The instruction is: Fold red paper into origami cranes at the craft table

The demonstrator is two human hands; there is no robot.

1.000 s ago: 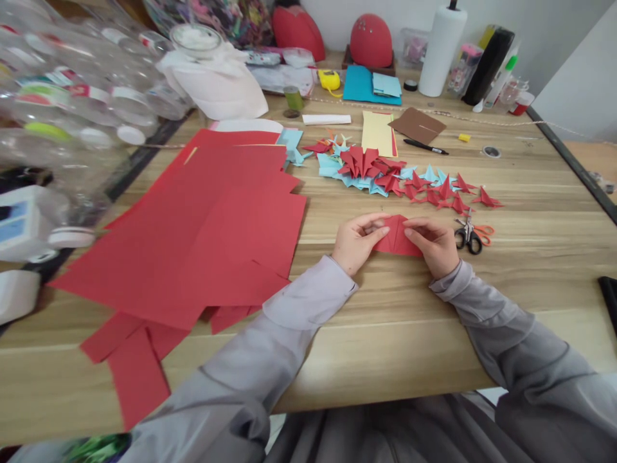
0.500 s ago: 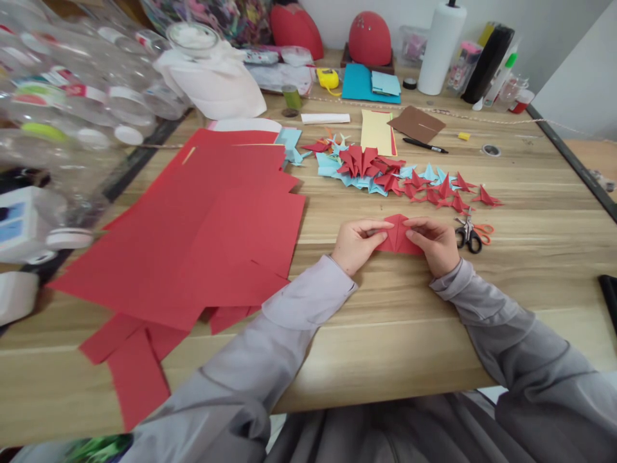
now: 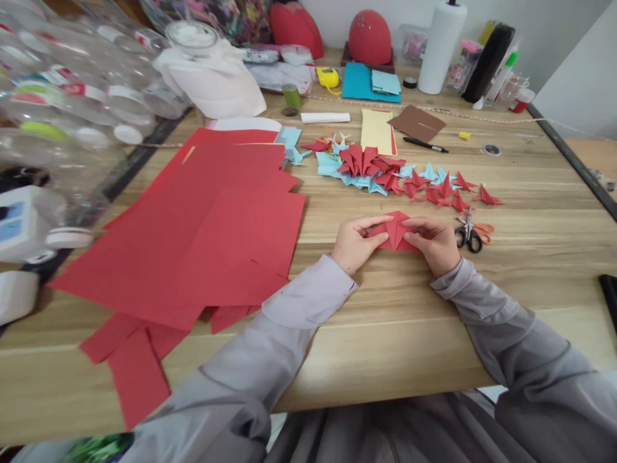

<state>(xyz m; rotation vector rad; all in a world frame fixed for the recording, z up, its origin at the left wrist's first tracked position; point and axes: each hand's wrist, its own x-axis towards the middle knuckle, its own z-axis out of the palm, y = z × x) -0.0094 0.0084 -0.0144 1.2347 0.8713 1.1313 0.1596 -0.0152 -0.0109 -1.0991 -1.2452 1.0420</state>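
Nearest, at lower left on the table (image 3: 385, 347): loose red strips (image 3: 137, 386), flat and without visible folds, then a broad pile of red sheets (image 3: 193, 244), flat too; by the look of it, plenty of paper left unworked. Farther in, to the right of the pile: a small folded red paper (image 3: 396, 231) between both hands, over the table or resting on it, hard to tell which. Pinched at one side by thumb and fingers of the left hand (image 3: 354, 243), at the other by those of the right hand (image 3: 436, 244). Already creased down the middle, with a narrow kite shape showing; probably only partway folded, with no raised wings yet. Just beside the right hand: scissors (image 3: 475, 243), untouched. Beyond: red birds (image 3: 446, 186) and blue birds (image 3: 429, 172), seemingly finished; to their left, heaped red folded pieces (image 3: 359, 161), too crowded to count. Farthest: yellow paper (image 3: 377, 132) and brown paper (image 3: 417, 124), lying flat.
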